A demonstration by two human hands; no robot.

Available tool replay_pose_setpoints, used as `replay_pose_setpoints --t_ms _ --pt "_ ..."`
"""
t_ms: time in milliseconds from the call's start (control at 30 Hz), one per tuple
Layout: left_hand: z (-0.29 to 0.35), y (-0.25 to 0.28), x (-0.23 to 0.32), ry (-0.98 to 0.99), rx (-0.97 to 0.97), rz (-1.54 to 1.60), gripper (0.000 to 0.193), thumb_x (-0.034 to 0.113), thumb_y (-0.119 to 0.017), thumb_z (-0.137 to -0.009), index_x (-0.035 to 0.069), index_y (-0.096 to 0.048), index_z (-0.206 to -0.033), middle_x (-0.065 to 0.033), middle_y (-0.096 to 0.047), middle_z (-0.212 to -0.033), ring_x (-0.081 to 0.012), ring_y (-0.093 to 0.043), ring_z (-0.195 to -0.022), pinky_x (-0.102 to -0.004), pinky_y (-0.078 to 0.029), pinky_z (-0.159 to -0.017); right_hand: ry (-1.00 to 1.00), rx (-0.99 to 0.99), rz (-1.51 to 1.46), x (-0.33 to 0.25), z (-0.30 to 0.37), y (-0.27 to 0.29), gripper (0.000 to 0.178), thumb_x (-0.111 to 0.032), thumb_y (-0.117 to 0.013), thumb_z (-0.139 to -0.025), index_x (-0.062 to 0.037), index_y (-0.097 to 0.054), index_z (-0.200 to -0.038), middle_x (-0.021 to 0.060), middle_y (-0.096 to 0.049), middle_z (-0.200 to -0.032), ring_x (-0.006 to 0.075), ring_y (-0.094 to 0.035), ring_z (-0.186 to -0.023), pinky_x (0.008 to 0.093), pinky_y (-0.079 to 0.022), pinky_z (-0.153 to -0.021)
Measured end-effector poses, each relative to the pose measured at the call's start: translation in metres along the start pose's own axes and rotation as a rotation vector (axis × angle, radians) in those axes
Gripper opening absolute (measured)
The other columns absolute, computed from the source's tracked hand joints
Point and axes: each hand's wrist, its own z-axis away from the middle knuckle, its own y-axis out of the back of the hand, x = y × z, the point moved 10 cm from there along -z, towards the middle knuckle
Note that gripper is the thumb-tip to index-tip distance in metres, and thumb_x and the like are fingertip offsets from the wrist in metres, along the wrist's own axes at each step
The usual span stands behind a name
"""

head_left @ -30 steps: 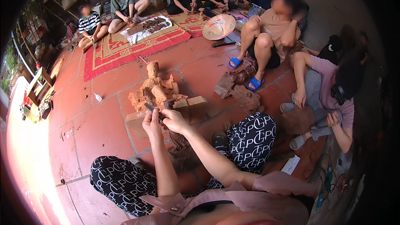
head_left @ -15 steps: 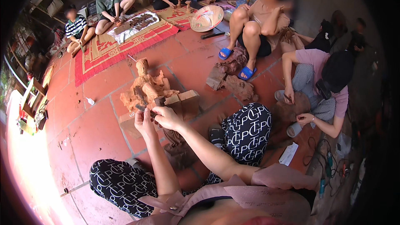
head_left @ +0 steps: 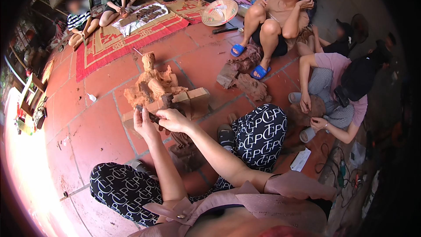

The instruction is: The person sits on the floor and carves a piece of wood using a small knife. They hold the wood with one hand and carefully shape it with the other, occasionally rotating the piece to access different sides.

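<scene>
Out in front of me, both my hands come close together over the carving. The fingers of my left hand (head_left: pixel 145 125) pinch a dark strip (head_left: pixel 139 107). My right hand (head_left: pixel 176 121) is closed around a dark, slim piece (head_left: pixel 154 117) whose end reaches toward my left fingers. I cannot make out whether these are one thing or two. Just beyond stands a light orange carved wooden figure (head_left: pixel 151 79), with a pale wood block (head_left: pixel 195 95) at its right. Below my right hand, a darker brown carving (head_left: pixel 183 151) is partly hidden by my forearms.
On the right a person in a pink top (head_left: pixel 353 74) handles a brown piece. Beyond, a person in blue sandals (head_left: pixel 260 72) sits beside brown carvings (head_left: pixel 250 85). A red patterned mat (head_left: pixel 98 57), a woven hat (head_left: pixel 219 12) and a white bottle (head_left: pixel 91 97) lie farther off.
My hands have shifted slightly left with the dark pieces, and the strip in my left fingers has tilted. The whole view has moved a little. The person in blue sandals has turned the head.
</scene>
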Motion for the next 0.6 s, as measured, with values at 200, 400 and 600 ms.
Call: replay_pose_setpoints --t_ms 200,400,600 --pt "-0.003 -0.001 0.002 -0.026 -0.041 0.024 0.020 0.008 -0.055 -0.086 0.001 -0.058 -0.104 0.0030 -0.054 -0.077 -0.0028 -0.046 -0.062 -0.0165 -0.036 -0.051 0.059 -0.044 0.055 -0.003 -0.001 -0.004 0.020 -0.002 -0.046 -0.076 0.0041 -0.058 -0.091 0.0117 -0.063 -0.067 0.0169 -0.061 -0.057 0.0293 -0.047 -0.049" --pt "-0.001 0.009 0.006 0.001 -0.022 -0.028 0.015 0.011 -0.056 -0.086 0.001 -0.060 -0.098 0.0048 -0.052 -0.072 -0.0020 -0.043 -0.061 -0.0165 -0.033 -0.051 0.041 -0.098 0.028 0.016 -0.013 -0.012 0.014 -0.008 -0.051 -0.074 0.0030 -0.058 -0.081 0.0141 -0.062 -0.069 0.0166 -0.060 -0.062 0.0321 -0.045 -0.056" --pt "0.001 -0.005 -0.001 0.002 0.007 0.083 0.013 0.010 -0.054 -0.087 0.001 -0.060 -0.095 0.0045 -0.054 -0.075 -0.0017 -0.045 -0.064 -0.0160 -0.035 -0.055 0.167 0.002 0.209 -0.005 -0.002 0.000 0.017 -0.008 -0.052 -0.071 0.0042 -0.056 -0.081 0.0139 -0.060 -0.067 0.0189 -0.059 -0.063 0.0325 -0.044 -0.055"
